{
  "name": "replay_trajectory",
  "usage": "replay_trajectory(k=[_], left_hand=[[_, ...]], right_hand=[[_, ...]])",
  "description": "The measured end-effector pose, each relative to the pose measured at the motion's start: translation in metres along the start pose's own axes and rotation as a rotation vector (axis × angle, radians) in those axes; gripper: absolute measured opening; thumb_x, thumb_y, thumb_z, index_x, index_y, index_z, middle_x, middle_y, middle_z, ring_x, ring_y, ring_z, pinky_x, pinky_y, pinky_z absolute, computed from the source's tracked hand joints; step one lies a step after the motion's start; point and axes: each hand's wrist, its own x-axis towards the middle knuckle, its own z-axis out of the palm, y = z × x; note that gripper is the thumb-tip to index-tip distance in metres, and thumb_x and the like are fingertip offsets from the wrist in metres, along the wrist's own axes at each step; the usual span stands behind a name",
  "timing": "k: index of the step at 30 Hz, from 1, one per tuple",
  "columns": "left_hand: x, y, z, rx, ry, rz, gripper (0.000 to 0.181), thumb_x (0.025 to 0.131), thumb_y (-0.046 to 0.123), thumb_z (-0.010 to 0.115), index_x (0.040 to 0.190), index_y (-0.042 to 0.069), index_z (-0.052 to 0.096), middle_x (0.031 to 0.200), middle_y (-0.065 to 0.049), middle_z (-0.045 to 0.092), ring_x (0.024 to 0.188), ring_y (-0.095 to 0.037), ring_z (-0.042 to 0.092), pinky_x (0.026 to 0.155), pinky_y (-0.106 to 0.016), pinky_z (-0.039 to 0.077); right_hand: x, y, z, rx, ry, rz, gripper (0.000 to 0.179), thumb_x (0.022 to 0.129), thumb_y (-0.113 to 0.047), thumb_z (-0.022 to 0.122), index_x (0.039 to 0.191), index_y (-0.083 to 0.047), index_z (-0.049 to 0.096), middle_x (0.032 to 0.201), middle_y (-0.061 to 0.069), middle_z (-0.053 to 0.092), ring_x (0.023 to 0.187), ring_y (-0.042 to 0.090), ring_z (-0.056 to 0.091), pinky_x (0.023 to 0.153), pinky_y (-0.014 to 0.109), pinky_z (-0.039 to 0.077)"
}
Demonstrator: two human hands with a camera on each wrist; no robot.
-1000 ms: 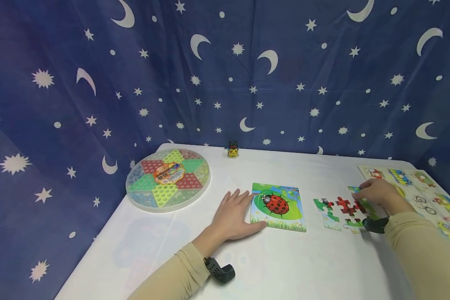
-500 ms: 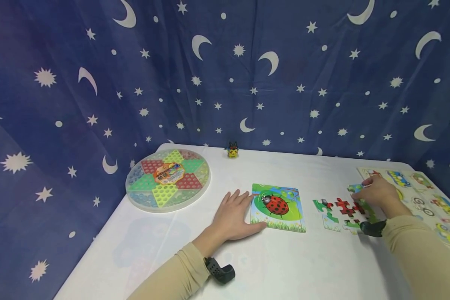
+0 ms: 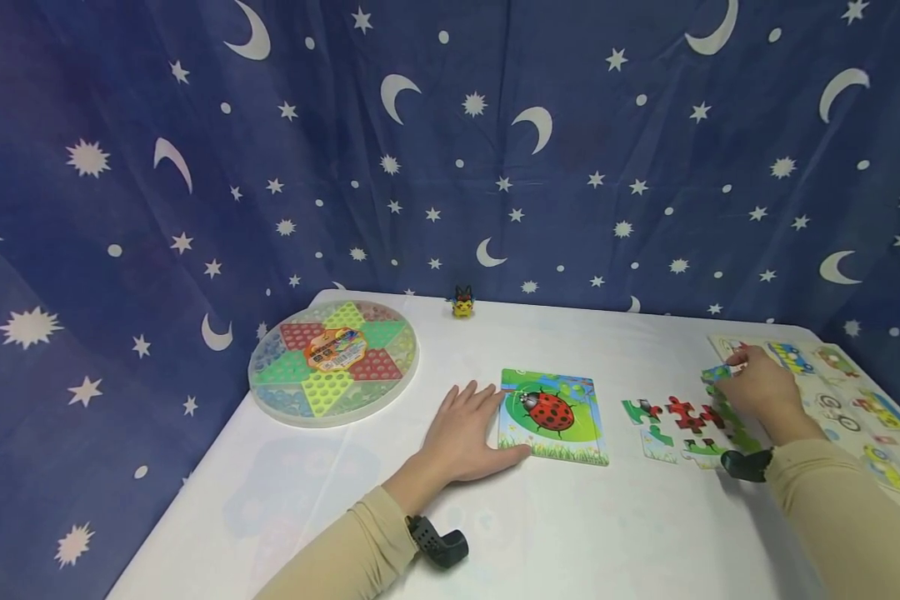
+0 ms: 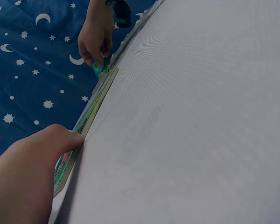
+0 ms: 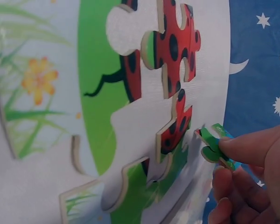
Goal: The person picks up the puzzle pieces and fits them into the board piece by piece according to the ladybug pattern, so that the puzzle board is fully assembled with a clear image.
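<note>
A square ladybug picture board [image 3: 551,414] lies flat near the table's middle. My left hand [image 3: 461,433] rests at its left side with fingers spread, and the thumb touches the board's near edge. Farther right, my right hand [image 3: 765,392] pinches a green-and-blue puzzle piece [image 3: 716,372] between thumb and fingers. In the right wrist view that piece [image 5: 209,143] is tilted, with a bit of red and black at one corner. Loose ladybug pieces, among them a red spotted one [image 3: 685,414], lie left of this hand, which partly covers a few.
A round Chinese checkers board [image 3: 333,362] sits at the back left. By the table's back edge stands a small yellow-and-black toy figure [image 3: 462,302]. Picture boards with vehicles [image 3: 832,392] lie beyond the right hand. A blue star-and-moon curtain [image 3: 450,150] hangs behind the table.
My right hand has drawn slightly up and back, with the pinched piece now showing more. The left hand stays on the board. The head view has shifted a little.
</note>
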Motion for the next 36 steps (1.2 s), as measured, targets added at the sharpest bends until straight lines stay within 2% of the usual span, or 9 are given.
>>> replay_trajectory(k=[7,11,13,17,20,23,28,36], left_hand=[[0.0,0.0,0.001,0.0,-0.007,-0.001,0.096,0.086,0.077,0.054,0.158,0.016,0.042,0.16,-0.005,0.042,0.152,-0.029,0.026,0.125,-0.048,0.012],[0.0,0.001,0.002,-0.009,-0.006,0.004,0.095,0.086,0.077,0.054,0.158,0.016,0.042,0.16,-0.006,0.042,0.152,-0.03,0.026,0.125,-0.048,0.012],[0.0,0.002,0.002,-0.016,-0.01,0.007,0.095,0.086,0.077,0.054,0.158,0.016,0.042,0.16,-0.007,0.042,0.152,-0.03,0.026,0.125,-0.049,0.012],[0.0,0.001,0.002,-0.005,-0.014,0.005,0.095,0.086,0.078,0.053,0.158,0.016,0.042,0.16,-0.006,0.042,0.152,-0.03,0.026,0.125,-0.049,0.013],[0.001,0.0,0.002,0.009,-0.012,0.0,0.095,0.086,0.078,0.053,0.158,0.017,0.042,0.16,-0.006,0.042,0.153,-0.029,0.026,0.125,-0.049,0.013],[0.003,-0.001,0.002,0.009,-0.011,-0.001,0.096,0.086,0.078,0.053,0.159,0.017,0.041,0.16,-0.006,0.042,0.153,-0.029,0.026,0.125,-0.049,0.013],[0.003,-0.001,0.001,0.003,-0.016,0.0,0.096,0.086,0.079,0.052,0.159,0.018,0.041,0.16,-0.006,0.042,0.153,-0.03,0.026,0.125,-0.049,0.012],[0.001,-0.001,0.0,-0.006,-0.006,0.001,0.094,0.086,0.078,0.054,0.158,0.018,0.042,0.16,-0.006,0.043,0.152,-0.03,0.026,0.125,-0.049,0.013]], right_hand=[[-0.003,-0.002,-0.001,0.009,0.055,-0.098,0.044,0.091,-0.012,0.062,0.131,0.002,0.049,0.116,0.036,0.056,0.1,0.052,0.054,0.077,0.061,0.045],[-0.009,-0.012,0.0,0.081,0.067,-0.119,0.048,0.096,-0.017,0.062,0.139,-0.001,0.049,0.124,0.036,0.056,0.107,0.053,0.053,0.081,0.063,0.044],[-0.012,-0.02,0.0,0.118,0.056,-0.128,0.05,0.097,-0.019,0.062,0.142,-0.003,0.049,0.126,0.036,0.055,0.106,0.051,0.054,0.079,0.061,0.046],[-0.017,-0.038,-0.004,0.16,0.026,-0.158,0.048,0.099,-0.023,0.064,0.143,-0.008,0.053,0.127,0.034,0.057,0.094,0.042,0.065,0.067,0.048,0.051],[-0.02,-0.049,-0.005,0.187,0.011,-0.195,0.047,0.098,-0.024,0.066,0.141,-0.008,0.056,0.121,0.031,0.061,0.081,0.033,0.068,0.062,0.038,0.05],[-0.023,-0.055,-0.003,0.224,-0.015,-0.218,0.047,0.096,-0.025,0.069,0.138,-0.006,0.057,0.114,0.026,0.064,0.08,0.031,0.068,0.059,0.033,0.05],[-0.029,-0.063,0.004,0.297,-0.071,-0.215,0.05,0.094,-0.026,0.073,0.135,-0.003,0.058,0.109,0.022,0.068,0.084,0.035,0.071,0.056,0.033,0.051],[-0.036,-0.073,0.012,0.328,-0.121,-0.226,0.05,0.094,-0.027,0.074,0.135,-0.003,0.058,0.11,0.02,0.07,0.091,0.035,0.072,0.061,0.037,0.053]])
